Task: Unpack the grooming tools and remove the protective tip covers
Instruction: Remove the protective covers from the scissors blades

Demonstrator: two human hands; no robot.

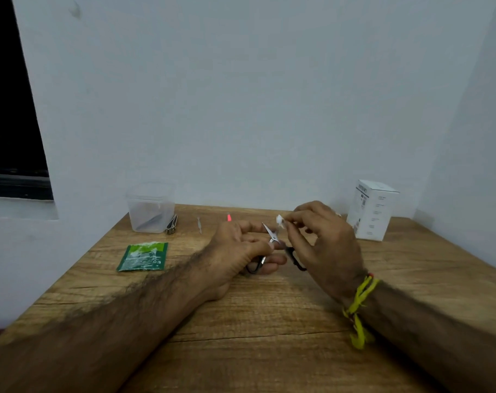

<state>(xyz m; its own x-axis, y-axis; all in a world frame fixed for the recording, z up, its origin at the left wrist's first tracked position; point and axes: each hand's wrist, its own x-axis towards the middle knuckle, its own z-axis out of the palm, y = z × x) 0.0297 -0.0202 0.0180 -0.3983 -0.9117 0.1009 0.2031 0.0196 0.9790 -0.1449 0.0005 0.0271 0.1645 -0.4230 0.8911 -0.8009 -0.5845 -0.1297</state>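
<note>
Gripping the small scissors point(270, 241) just above the surface point(269, 321), blades pointing far-left, the left hand point(241, 248) is steadying them while the right hand point(323, 234) (the nearer one) is pinching the white tip cover point(280, 221) just right of the bare tips.

A pale bluish-white plastered wall point(241, 95) fills most of the view, meeting a second wall of the same colour point(473, 137) in a corner at the right. At the left a dark window opening point(11, 109) with a black frame sits above a white sill. Below, a light brown wood-grain table point(255, 313) is pushed against the wall, under dim, even light.
</note>
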